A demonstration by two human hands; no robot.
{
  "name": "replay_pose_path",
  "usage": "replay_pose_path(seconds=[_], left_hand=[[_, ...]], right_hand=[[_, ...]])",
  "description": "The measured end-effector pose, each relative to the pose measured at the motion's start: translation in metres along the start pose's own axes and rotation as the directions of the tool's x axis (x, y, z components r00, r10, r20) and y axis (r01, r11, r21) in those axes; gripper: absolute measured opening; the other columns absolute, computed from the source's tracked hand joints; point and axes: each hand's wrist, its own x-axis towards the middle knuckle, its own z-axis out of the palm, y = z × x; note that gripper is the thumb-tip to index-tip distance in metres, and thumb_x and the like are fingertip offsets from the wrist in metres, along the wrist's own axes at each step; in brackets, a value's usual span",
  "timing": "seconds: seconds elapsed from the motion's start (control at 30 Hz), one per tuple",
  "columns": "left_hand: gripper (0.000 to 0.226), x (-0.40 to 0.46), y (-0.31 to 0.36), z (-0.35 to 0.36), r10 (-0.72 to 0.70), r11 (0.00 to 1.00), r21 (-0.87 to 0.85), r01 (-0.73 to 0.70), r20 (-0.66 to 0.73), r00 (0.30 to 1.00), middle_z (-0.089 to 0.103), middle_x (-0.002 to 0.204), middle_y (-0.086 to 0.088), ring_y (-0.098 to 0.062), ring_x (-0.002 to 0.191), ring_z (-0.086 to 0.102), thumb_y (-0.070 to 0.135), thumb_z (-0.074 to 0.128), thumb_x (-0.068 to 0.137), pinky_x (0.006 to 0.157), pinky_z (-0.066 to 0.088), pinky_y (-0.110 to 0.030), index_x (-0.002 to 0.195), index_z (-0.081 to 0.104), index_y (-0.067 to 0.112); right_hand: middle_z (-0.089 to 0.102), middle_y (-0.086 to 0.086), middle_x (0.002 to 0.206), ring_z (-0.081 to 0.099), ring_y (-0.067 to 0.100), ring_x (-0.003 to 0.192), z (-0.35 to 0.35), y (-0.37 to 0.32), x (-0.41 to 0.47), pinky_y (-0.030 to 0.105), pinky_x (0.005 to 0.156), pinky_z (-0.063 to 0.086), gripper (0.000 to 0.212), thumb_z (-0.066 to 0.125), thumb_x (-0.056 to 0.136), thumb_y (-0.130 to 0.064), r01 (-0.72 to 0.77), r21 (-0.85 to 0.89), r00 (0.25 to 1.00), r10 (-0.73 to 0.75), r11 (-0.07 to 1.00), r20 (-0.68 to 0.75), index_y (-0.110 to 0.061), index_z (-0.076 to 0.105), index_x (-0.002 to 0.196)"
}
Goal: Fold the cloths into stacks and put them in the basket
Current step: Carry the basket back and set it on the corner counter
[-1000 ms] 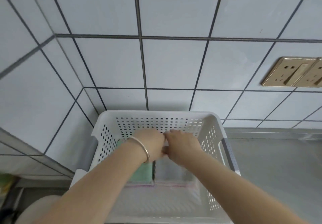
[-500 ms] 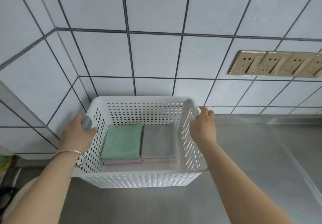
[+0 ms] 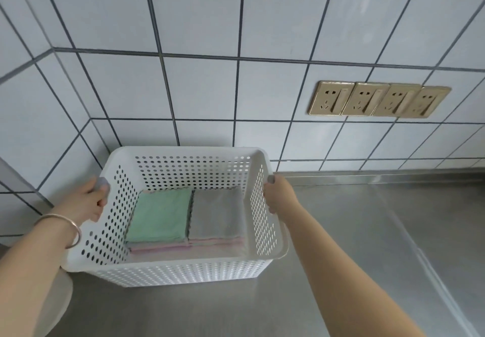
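A white perforated plastic basket (image 3: 183, 271) stands on the steel counter in the tiled corner. Inside lie two folded stacks side by side: one topped by a green cloth (image 3: 160, 216), the other by a grey cloth (image 3: 216, 214), with pink cloths showing beneath both. My left hand (image 3: 85, 201), a bangle on its wrist, grips the grey handle on the basket's left side. My right hand (image 3: 278, 195) grips the handle on the right side.
The steel counter (image 3: 367, 245) stretches to the right and front of the basket. Tiled walls close the back and left. A row of several gold wall sockets (image 3: 378, 99) sits on the back wall. A pale round object (image 3: 56, 308) lies at the lower left edge.
Both hands left the cloths inside the basket and took hold of its side handles. The view pulled back, so the basket now looks farther from me.
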Motion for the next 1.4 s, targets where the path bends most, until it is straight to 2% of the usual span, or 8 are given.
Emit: replay_pose_path(seconds=[0.17,0.3,0.5,0.73,0.87,1.0,1.3,1.4], left_hand=[[0.024,-0.02,0.011,0.009,0.06,0.998,-0.038,-0.058,0.043,0.997,0.035,0.061,-0.006,-0.013,0.051,0.024,0.002,0.032,0.097,0.047,0.021,-0.021,0.078,0.041,0.014],[0.029,-0.034,0.012,0.01,0.15,0.987,-0.069,-0.145,0.069,0.986,0.04,0.064,-0.005,-0.017,0.055,0.03,0.01,0.038,0.098,0.052,0.026,-0.026,0.115,0.043,0.033],[0.015,-0.038,0.008,-0.002,0.306,0.944,0.052,-0.325,0.23,0.924,0.039,0.062,-0.003,-0.016,0.056,0.031,0.013,0.038,0.097,0.052,0.024,-0.025,0.099,0.053,0.017],[0.015,-0.08,-0.001,-0.025,0.39,0.87,0.095,-0.484,0.465,0.794,0.039,0.063,-0.005,-0.016,0.057,0.03,0.009,0.038,0.094,0.053,0.022,-0.029,0.088,0.051,0.013],[0.023,-0.113,-0.004,-0.015,0.44,0.774,0.09,-0.626,0.635,0.635,0.04,0.061,-0.005,-0.018,0.053,0.033,0.008,0.037,0.095,0.052,0.028,-0.029,0.116,0.046,0.003],[0.015,-0.17,-0.01,0.009,0.419,0.704,0.092,-0.704,0.746,0.517,0.054,0.074,-0.015,-0.028,0.062,0.05,0.013,0.04,0.095,0.056,0.042,-0.037,0.1,0.054,0.019],[0.024,-0.316,-0.046,0.062,0.363,0.662,-0.148,-0.734,0.921,0.142,0.037,0.061,-0.007,-0.015,0.053,0.028,0.012,0.039,0.098,0.052,0.024,-0.026,0.084,0.053,0.025],[0.022,-0.365,-0.063,0.062,0.307,0.645,-0.192,-0.74,0.951,0.022,0.039,0.062,-0.006,-0.015,0.055,0.03,0.012,0.039,0.099,0.054,0.026,-0.027,0.104,0.051,0.029]], right_hand=[[0.035,-0.002,0.068,0.033,0.016,0.049,-0.028,0.018,-0.027,0.021,0.043,0.027,0.026,0.031,0.09,-0.01,0.012,-0.009,0.995,-0.013,1.0,-0.097,-0.025,0.034,0.069],[0.044,0.004,0.08,0.037,0.016,0.049,-0.041,0.027,-0.067,0.02,0.04,0.029,0.019,0.032,0.093,-0.01,-0.029,-0.02,0.976,0.025,0.999,-0.215,-0.023,0.042,0.084],[0.051,0.009,0.091,0.048,0.026,0.074,-0.011,0.065,-0.153,0.03,0.064,0.04,0.02,0.032,0.096,-0.02,-0.09,0.028,0.87,0.092,0.996,-0.485,-0.013,0.05,0.092],[0.054,0.009,0.088,0.047,0.02,0.058,0.04,0.104,-0.287,0.03,0.06,0.043,0.027,0.03,0.098,-0.026,-0.243,0.198,0.696,0.313,0.949,-0.646,-0.01,0.053,0.097],[0.054,0.004,0.083,0.046,0.017,0.057,0.061,0.127,-0.375,0.025,0.052,0.039,0.026,0.031,0.099,-0.024,-0.266,0.293,0.568,0.395,0.918,-0.722,-0.012,0.047,0.082],[0.043,-0.001,0.066,0.037,0.016,0.052,0.083,0.155,-0.469,0.024,0.048,0.034,0.03,0.031,0.095,-0.016,-0.262,0.401,0.415,0.477,0.878,-0.774,-0.017,0.033,0.065],[0.034,0.0,0.062,0.032,0.019,0.055,0.145,0.202,-0.658,0.029,0.054,0.03,0.027,0.035,0.088,-0.009,-0.242,0.639,0.012,0.661,0.73,-0.75,-0.017,0.028,0.064],[0.037,-0.001,0.063,0.034,0.016,0.056,0.181,0.209,-0.719,0.028,0.054,0.03,0.029,0.037,0.09,-0.01,-0.209,0.696,-0.062,0.701,0.687,-0.71,-0.016,0.03,0.063]])
